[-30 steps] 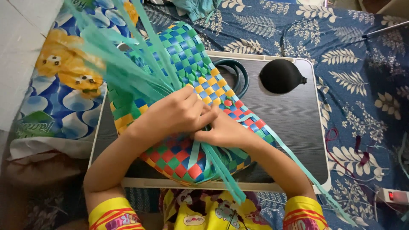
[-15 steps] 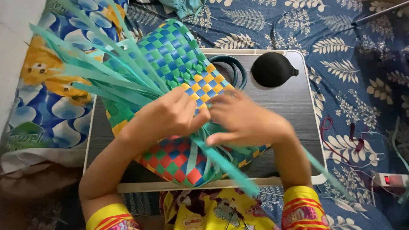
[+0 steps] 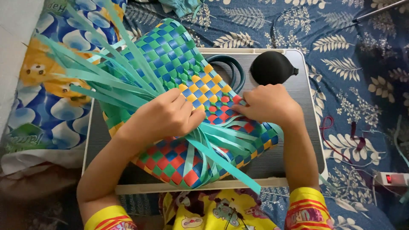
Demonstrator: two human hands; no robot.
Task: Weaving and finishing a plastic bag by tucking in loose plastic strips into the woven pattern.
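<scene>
Woven basket (image 3: 170,68): chequered body largely plaited. Loose teal strips (image 3: 85,81) unwoven. Left hand (image 3: 164,119) presses strips flat; right hand (image 3: 268,104) apparently pinches one strip.

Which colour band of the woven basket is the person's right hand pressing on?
The red-and-blue checked band, beside the right hand; the yellow and green bands lie farther up.

Item under your hands: woven basket (image 3: 170,76), checkered green, blue, yellow, red; lay tilted on lap table, loose teal strips (image 3: 106,81) fanning left
</scene>
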